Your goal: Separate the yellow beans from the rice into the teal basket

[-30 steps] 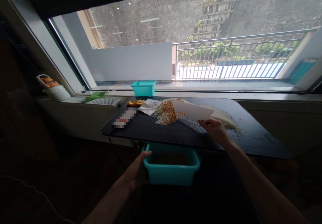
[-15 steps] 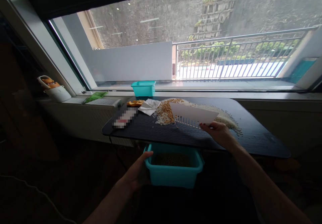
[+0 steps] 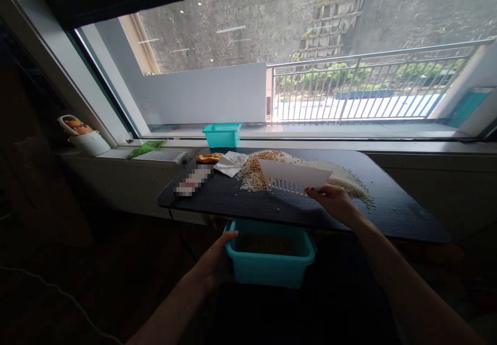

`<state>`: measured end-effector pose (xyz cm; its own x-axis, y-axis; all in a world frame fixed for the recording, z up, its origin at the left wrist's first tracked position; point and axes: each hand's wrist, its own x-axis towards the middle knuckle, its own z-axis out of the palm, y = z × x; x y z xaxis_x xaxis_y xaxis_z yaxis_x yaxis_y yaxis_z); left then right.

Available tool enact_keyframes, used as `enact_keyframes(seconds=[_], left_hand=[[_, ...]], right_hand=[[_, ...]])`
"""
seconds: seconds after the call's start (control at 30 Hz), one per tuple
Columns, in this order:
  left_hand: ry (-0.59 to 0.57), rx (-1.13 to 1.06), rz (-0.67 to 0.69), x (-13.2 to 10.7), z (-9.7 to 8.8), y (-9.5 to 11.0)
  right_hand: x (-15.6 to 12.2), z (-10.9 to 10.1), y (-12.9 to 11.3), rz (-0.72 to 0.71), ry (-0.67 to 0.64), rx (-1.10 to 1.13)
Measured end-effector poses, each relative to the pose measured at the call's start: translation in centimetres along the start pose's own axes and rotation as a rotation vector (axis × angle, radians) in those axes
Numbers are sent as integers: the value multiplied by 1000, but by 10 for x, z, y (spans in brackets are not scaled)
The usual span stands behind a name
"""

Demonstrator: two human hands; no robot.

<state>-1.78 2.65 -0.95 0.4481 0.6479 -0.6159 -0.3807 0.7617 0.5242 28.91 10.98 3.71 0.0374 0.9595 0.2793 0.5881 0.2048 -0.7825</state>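
Observation:
My left hand [image 3: 217, 259] grips the left side of a turquoise plastic bin [image 3: 267, 272], its thumb over the rim. Dark small grains [image 3: 267, 244] lie in the bin, which is just below the table's front edge. My right hand [image 3: 336, 200] pinches the right end of a white sheet with a comb-like slotted lower edge [image 3: 295, 173]. The sheet stands tilted over the table, in front of a spread of pale grains [image 3: 345, 182] and yellow kernels [image 3: 254, 171]. It hides part of that spread.
On the dark table [image 3: 392, 210] are a crumpled white tissue [image 3: 232, 164], a yellow-orange item [image 3: 208, 158] and a blurred-out flat object [image 3: 194, 180]. A second turquoise bin [image 3: 222, 136] stands at the window. To the left, a green cloth [image 3: 148, 148] and white pot [image 3: 90, 143] rest above the radiator.
My right hand has shifted slightly left with the slotted white sheet. A small loose bit on the table near the front edge has moved toward me. My left hand still holds the bin.

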Motion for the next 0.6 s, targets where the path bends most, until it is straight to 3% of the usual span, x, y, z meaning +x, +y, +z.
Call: enact_keyframes(seconds=[0.23,0.6], left_hand=[[-10,-7,-7,1,-3,0],[7,-33,15,-11,-8,10]], right_hand=[[2,2,-5,-51,-32,-1],[12,45,-24,-179,-222,71]])
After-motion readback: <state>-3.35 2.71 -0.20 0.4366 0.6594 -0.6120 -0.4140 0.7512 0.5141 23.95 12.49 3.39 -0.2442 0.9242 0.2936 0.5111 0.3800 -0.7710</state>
